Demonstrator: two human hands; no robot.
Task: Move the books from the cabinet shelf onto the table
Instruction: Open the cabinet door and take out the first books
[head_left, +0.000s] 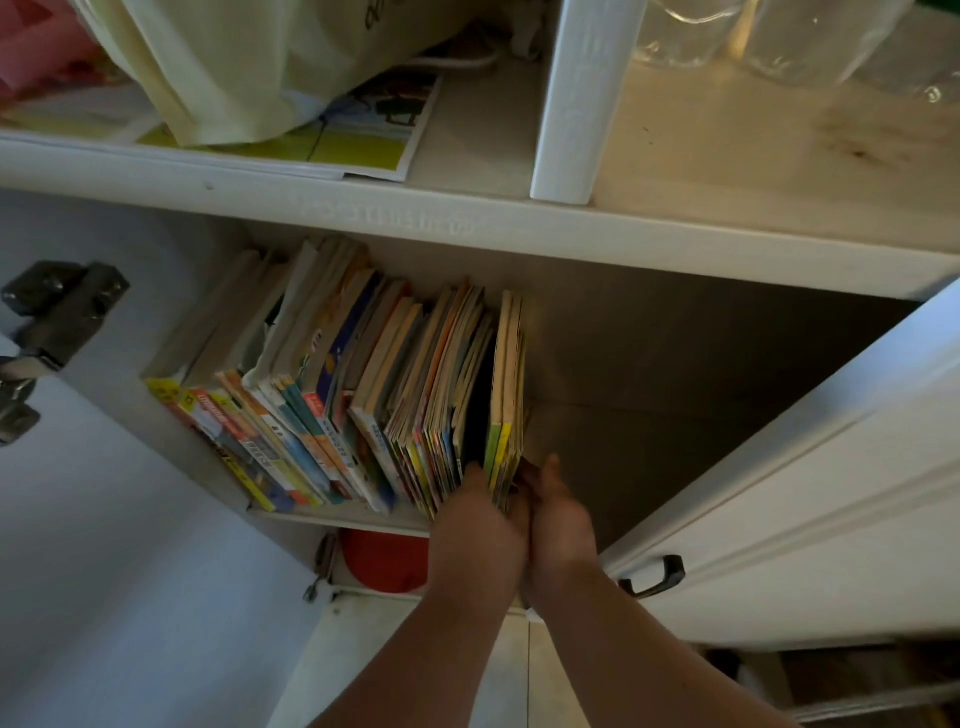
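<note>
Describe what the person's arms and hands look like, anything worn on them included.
Both forearms are bare as far as the picture shows, with no sleeves in view. The left hand and right hand wear no gloves. No watch, bracelet or ring shows, though the fingers are largely hidden and dimly lit.

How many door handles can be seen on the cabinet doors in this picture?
1. The dark door handle sits on the open right door, low on the panel, just right of the right hand. The left door's handle, if any, is out of view.
</note>
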